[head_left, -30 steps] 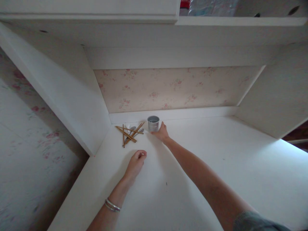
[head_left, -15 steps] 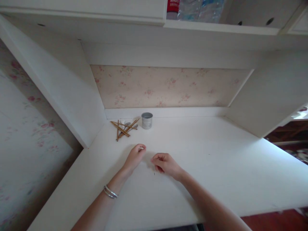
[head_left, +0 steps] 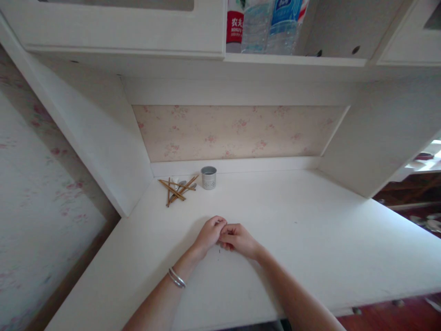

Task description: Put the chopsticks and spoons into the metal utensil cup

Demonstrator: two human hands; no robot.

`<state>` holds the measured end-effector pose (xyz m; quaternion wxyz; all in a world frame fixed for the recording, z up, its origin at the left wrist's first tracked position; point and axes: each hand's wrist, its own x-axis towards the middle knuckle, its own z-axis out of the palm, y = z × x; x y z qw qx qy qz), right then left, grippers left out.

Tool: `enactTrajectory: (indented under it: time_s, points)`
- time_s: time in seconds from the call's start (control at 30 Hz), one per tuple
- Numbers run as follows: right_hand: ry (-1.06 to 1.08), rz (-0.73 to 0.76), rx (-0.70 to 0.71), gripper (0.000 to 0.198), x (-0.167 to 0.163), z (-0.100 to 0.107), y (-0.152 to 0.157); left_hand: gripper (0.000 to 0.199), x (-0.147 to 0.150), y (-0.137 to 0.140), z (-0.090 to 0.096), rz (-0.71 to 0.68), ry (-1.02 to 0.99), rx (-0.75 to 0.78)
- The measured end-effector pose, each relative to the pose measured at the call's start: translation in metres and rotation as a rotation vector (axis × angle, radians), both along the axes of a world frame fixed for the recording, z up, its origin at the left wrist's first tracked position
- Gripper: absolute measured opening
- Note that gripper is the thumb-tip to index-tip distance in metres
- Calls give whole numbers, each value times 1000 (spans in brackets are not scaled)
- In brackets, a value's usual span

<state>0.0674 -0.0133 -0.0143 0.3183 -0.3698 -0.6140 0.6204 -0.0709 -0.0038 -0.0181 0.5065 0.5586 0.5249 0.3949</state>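
Observation:
In the middle of the white desk [head_left: 268, 266], my two hands meet. My left hand [head_left: 208, 236], with two silver bangles [head_left: 177, 277] on its wrist, has its fingers curled closed. Against its fingertips rests my right hand [head_left: 241, 241], its thumb and fingers pinched together. Whatever they hold, if anything, is hidden. Farther back stands a small grey metal cup [head_left: 208, 179], upright, with a pattern of dots low on its side. To its left lies a loose crossed pile of brown chopsticks [head_left: 175, 189] with metal spoons [head_left: 193, 187] among them.
A small dark speck [head_left: 219, 251] lies on the desk close to my hands. Overhead runs a cabinet [head_left: 131, 32] whose open shelf holds several plastic bottles [head_left: 257, 30]. Side panels [head_left: 103, 119] bound the desk at left and right, with a flowered back wall [head_left: 227, 131] behind.
My left hand has moved right until it touches my right hand, which has barely shifted. The camera has tilted up slightly, showing more of the bottles. The cup and chopsticks have stayed in place.

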Motion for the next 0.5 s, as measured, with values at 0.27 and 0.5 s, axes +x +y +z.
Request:
enactTrajectory:
  time_s: [0.27,0.5]
  points:
    - [32,-35,-16,23,3,-3,0,25,1,-6,3,16,39,43]
    - [49,0,-10,24,4,0,1,25,1,-7,3,3,15,39]
